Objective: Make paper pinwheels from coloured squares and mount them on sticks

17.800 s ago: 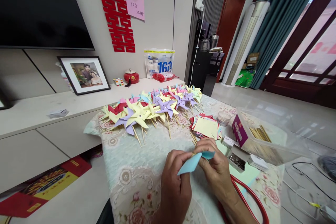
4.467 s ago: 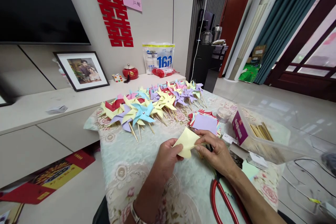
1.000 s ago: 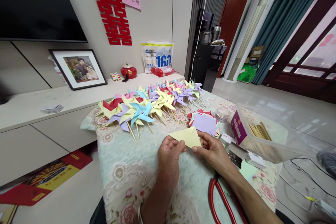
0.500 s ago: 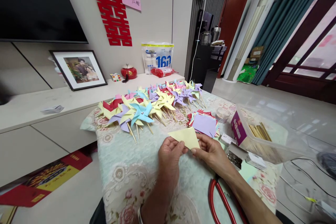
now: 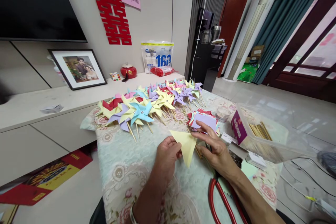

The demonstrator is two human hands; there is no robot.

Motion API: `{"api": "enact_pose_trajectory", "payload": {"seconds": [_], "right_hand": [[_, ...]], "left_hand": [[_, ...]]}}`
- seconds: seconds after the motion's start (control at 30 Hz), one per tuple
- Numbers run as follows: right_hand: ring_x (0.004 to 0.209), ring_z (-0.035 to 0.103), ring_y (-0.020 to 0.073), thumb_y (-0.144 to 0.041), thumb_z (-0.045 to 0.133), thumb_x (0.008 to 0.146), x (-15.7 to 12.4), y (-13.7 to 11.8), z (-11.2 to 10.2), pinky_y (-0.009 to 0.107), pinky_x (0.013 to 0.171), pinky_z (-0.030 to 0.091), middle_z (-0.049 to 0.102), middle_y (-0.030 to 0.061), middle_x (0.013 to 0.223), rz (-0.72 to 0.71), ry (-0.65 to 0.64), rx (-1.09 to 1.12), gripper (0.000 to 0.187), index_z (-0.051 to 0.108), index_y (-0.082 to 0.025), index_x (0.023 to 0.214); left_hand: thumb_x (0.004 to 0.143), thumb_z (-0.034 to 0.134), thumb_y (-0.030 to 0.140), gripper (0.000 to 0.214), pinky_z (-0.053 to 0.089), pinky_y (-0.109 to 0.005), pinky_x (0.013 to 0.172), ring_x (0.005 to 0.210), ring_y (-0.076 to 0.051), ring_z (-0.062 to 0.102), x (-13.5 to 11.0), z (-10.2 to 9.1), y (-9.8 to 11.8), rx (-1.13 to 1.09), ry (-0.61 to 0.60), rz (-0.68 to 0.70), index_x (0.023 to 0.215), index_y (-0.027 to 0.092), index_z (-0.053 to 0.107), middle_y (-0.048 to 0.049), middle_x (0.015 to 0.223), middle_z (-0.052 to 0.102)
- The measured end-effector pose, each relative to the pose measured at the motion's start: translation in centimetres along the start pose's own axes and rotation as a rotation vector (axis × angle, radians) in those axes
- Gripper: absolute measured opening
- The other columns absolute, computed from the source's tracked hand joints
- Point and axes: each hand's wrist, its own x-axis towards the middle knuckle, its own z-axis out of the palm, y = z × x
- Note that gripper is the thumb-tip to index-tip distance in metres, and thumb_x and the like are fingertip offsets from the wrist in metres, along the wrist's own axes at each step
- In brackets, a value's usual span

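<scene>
Flowered tablecloth (image 5: 143,154), a crowd of paper pinwheels (image 5: 156,106) across its middle, two hands below.
A clear plastic bin (image 5: 238,128) of wooden sticks (image 5: 260,131) sits at the right; red-handled pliers (image 5: 226,201) lie lower right, partly covered. Near centre, the right hand (image 5: 215,148) has its fingers wide apart before a stack of coloured paper (image 5: 209,121). The left hand (image 5: 168,152) pinches a yellow paper triangle (image 5: 186,146), one point downward, mid-frame; whether the right hand touches its corner, I can't tell.
</scene>
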Motion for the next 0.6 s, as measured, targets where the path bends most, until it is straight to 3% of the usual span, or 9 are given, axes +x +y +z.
{"api": "enact_pose_trajectory", "payload": {"seconds": [0.1,0.27,0.6], "right_hand": [[0.139,0.043,0.0298,-0.017,0.06,0.09,0.0,-0.1,0.0,0.051,0.11,0.041,0.04,0.006,0.157,-0.065,-0.038,-0.108,0.032,0.073,-0.031,0.117],[0.132,0.049,0.031,-0.028,0.064,0.092,0.0,0.3,0.0,0.049,0.104,0.045,0.049,0.01,0.151,-0.088,-0.053,-0.164,0.014,0.076,-0.027,0.1],[0.123,0.059,0.0283,-0.03,0.061,0.094,0.2,-0.3,-0.1,0.045,0.099,0.048,0.064,0.0122,0.133,0.002,-0.061,-0.082,0.015,0.073,-0.024,0.086]], "left_hand": [[0.057,0.073,0.021,0.018,0.038,-0.022,0.05,0.05,-0.011,0.054,0.0,0.0,-0.2,0.019,-0.033,-0.016,0.072,0.015,0.065,0.0,0.06,0.065],[0.061,0.073,0.021,0.02,0.041,-0.023,0.051,0.052,-0.012,0.057,0.2,-0.4,-0.6,0.036,-0.07,-0.005,0.078,0.015,0.065,-0.0028,0.066,0.07],[0.066,0.072,0.023,0.017,0.047,-0.024,0.055,0.055,-0.013,0.061,0.2,-0.4,-1.1,0.091,-0.106,-0.021,0.079,0.013,0.069,-0.0047,0.069,0.072]]}}
